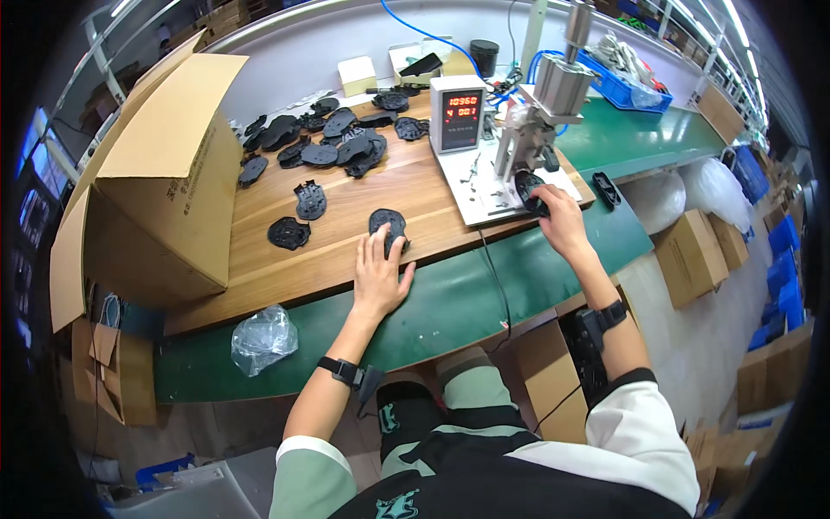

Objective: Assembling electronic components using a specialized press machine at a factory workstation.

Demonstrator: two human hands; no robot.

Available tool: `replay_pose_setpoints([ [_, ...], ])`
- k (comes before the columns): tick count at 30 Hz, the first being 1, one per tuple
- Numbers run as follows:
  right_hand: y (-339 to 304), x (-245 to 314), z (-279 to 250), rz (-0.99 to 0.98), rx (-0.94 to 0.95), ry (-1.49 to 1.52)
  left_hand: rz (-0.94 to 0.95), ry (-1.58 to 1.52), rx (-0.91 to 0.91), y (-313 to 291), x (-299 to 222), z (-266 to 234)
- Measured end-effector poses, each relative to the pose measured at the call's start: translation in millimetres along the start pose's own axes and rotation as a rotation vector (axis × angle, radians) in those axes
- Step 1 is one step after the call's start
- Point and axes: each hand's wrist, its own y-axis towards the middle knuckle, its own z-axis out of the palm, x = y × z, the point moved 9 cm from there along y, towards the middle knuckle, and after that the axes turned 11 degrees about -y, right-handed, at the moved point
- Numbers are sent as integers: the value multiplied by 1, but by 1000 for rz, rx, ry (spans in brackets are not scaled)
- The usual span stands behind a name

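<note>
Nearest me, on the green bench edge (484,303), my left hand (379,278) is lying flat with fingers loose and spread, its fingertips touching a black plastic part (388,227) on the wooden board (346,251). Farther right, my right hand (562,221) is gripping another black part (529,192) on the white base plate (471,186) under the small press (553,95). Beyond, a counter box with red digits (457,112) is standing beside the press, a heap of black parts (333,143) is lying behind it, and an open cardboard box (164,173) is sitting at far left
</note>
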Motion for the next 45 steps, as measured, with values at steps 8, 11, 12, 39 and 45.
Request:
replay_pose_setpoints([
  [8, -6, -10, 6, 27, -1, -20, 21, -137, 27, -5, -5, 5],
  [11, -4, -11, 4, 14, -16, -29, -36, -202, 66, -4, 0, 5],
  [12, -1, -7, 1, -11, -54, 10, -10, -174, -3, -7, 2, 0],
  [39, -310, -94, -65, 807, -451, -13, 403, 58, 207, 145, -192, 149],
  [45, -506, -159, 48, 1122, -32, -30, 379, 109, 314, 146, -198, 157],
])
